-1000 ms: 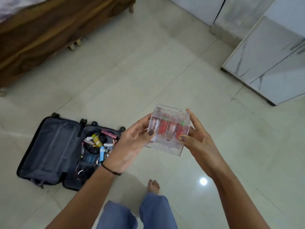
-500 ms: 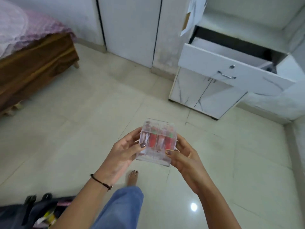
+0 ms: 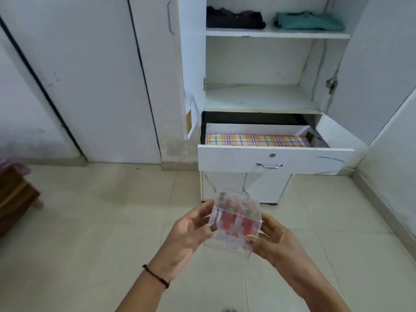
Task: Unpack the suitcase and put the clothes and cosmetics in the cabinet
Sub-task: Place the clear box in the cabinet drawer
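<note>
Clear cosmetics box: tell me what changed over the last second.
The view swung up from the suitcase on the floor, now out of sight, to the open cabinet and its pulled-out drawer, closer than before. The clear box stays gripped between the left hand and right hand; nothing was let go.

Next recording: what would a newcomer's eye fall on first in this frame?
First, the clear box of red cosmetics at lower centre, held between the left hand and the right hand. Behind it stands the open white cabinet, its drawer pulled out to show a plaid liner. On the top shelf lie folded black clothes and, to their right, a teal garment.
</note>
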